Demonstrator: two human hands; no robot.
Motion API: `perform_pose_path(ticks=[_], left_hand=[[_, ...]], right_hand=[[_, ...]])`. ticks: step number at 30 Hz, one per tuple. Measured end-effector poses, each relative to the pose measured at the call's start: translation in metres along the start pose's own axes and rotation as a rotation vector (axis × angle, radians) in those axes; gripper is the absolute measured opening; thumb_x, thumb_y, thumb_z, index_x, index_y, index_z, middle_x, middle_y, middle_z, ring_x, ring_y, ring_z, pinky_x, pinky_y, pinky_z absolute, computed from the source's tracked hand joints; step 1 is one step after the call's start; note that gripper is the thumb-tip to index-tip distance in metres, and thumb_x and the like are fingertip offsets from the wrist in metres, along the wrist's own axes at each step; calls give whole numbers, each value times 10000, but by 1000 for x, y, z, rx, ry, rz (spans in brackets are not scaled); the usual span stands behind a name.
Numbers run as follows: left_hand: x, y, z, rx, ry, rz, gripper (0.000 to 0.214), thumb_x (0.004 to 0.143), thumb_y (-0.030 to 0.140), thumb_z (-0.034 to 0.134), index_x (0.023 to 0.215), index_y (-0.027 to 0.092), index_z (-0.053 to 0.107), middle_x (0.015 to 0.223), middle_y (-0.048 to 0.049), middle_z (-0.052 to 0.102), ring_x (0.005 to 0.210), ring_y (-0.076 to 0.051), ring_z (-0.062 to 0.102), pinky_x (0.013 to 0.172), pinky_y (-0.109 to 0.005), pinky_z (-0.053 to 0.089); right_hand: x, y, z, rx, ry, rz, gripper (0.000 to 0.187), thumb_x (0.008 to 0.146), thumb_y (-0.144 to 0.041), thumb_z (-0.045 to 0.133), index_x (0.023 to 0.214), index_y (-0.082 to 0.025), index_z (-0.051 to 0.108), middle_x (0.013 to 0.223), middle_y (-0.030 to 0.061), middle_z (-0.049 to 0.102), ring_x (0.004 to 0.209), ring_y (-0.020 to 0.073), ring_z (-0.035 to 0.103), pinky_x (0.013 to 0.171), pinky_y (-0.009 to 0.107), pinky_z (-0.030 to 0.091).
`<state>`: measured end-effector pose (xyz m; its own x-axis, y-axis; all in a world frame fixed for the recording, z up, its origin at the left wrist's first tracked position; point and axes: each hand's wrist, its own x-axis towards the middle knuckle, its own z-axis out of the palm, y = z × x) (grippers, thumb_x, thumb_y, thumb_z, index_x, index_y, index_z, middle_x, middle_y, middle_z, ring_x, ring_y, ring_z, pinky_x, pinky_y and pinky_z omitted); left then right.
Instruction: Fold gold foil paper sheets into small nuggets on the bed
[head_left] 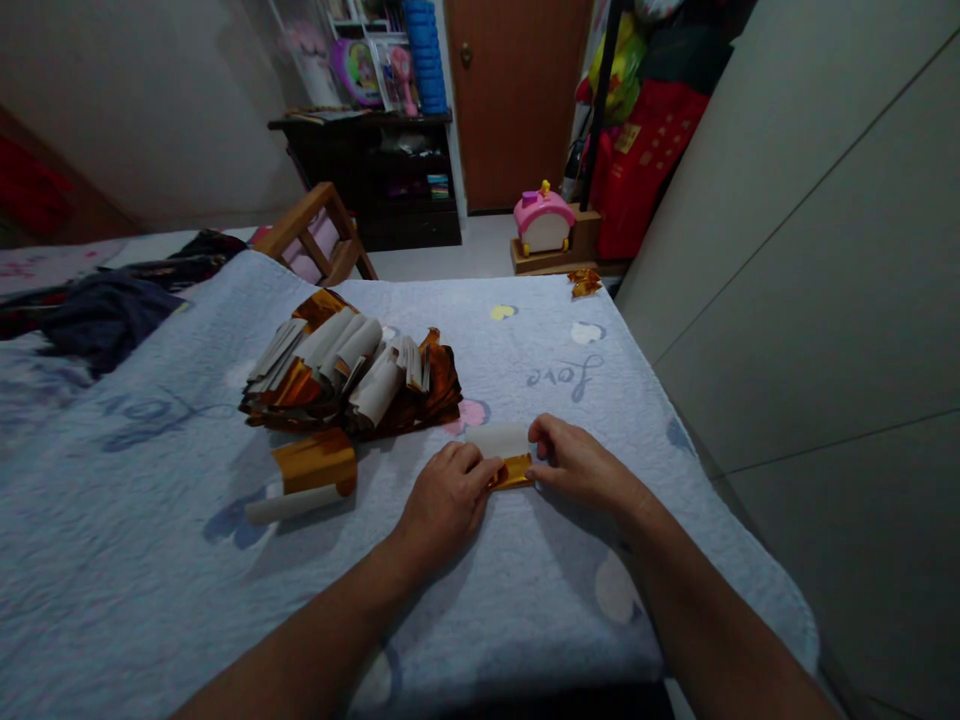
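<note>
A small sheet of gold paper [514, 471] with a pale back lies on the bedspread in front of me, its far part curled up to show the white side. My left hand [448, 495] presses its fingers down on the sheet's left end. At the right end, my right hand [574, 465] pinches the edge between thumb and fingers. To the left rests a loose curled gold sheet [316, 463], partly rolled. Behind that sits a heaped pile of gold and white papers [375, 385], several of them curled.
The work surface is a light blue quilted bedspread [525, 340]. Small folded gold pieces [584, 282] lie at its far right corner. Dark clothes [112, 315] are heaped at the left. A pale cabinet [825, 300] borders the right side; a pink toy [544, 220] stands beyond the far edge.
</note>
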<state>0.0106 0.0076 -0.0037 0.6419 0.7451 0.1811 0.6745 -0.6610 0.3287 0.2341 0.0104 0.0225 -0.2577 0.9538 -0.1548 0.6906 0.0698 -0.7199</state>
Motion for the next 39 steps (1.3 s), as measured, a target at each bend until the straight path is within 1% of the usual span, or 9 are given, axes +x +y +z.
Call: perform_pose_path(ticks=[3,6,10,13,18,24,31,36,39], left_hand=[[0,0,1,23,-11,-7,286,891,70,574,1129,185,686,939,-82,619,901,-254,538,776,-381,509],[0,1,1,39,-17,-6,281,882,60,590,1113,186,687,936,-79,613,900,-251,538,775,-376,508],[0,1,1,61,-16,1,269,891,64,585,1098,195,694,921,-76,606,886,-245,536,765,-371,508],[0,1,2,68,-9,0,276,895,64,574,1100,203,696,911,-71,600,878,-240,530,754,-361,505],[-1,-1,4,34,14,8,347,873,33,552,1144,202,691,922,-76,598,894,-240,528,774,-365,508],[-2,-2,5,4,22,10,388,872,20,519,1166,210,686,936,-75,603,901,-235,522,791,-369,508],[-2,-2,5,-13,37,7,356,883,32,531,1150,195,701,929,-85,601,888,-241,522,766,-369,500],[-2,-1,2,-78,52,-29,344,899,49,502,1137,201,698,927,-77,599,902,-231,528,783,-364,504],[-3,-1,1,-74,66,-15,325,905,59,494,1118,185,705,918,-84,594,903,-241,527,790,-381,507]], right_hand=[[0,-1,-1,17,-15,19,302,719,-82,651,931,-222,489,822,-12,591,714,152,525,631,262,363],[-1,0,-1,6,-23,0,305,729,-91,668,952,-219,505,826,-12,596,721,154,532,635,263,366],[-1,3,0,-22,-34,-46,255,753,-123,691,951,-213,557,856,6,610,737,160,533,651,269,379],[-1,4,1,-58,-38,-63,208,763,-129,702,927,-210,603,881,25,627,773,171,550,693,280,408],[-1,5,3,-87,-46,-74,144,784,-119,685,896,-202,646,886,40,643,794,180,569,723,294,428],[-1,6,3,-86,-45,-86,120,795,-136,691,886,-208,660,837,19,636,748,162,551,680,275,403],[0,3,3,-118,-53,-84,70,814,-161,685,875,-194,671,844,26,637,757,165,557,689,277,401],[-1,2,3,-134,-47,-91,92,818,-162,692,904,-197,688,863,31,640,779,168,570,701,275,408],[-2,1,3,-127,-44,-89,91,815,-159,705,896,-199,693,864,33,645,778,169,568,704,276,409]])
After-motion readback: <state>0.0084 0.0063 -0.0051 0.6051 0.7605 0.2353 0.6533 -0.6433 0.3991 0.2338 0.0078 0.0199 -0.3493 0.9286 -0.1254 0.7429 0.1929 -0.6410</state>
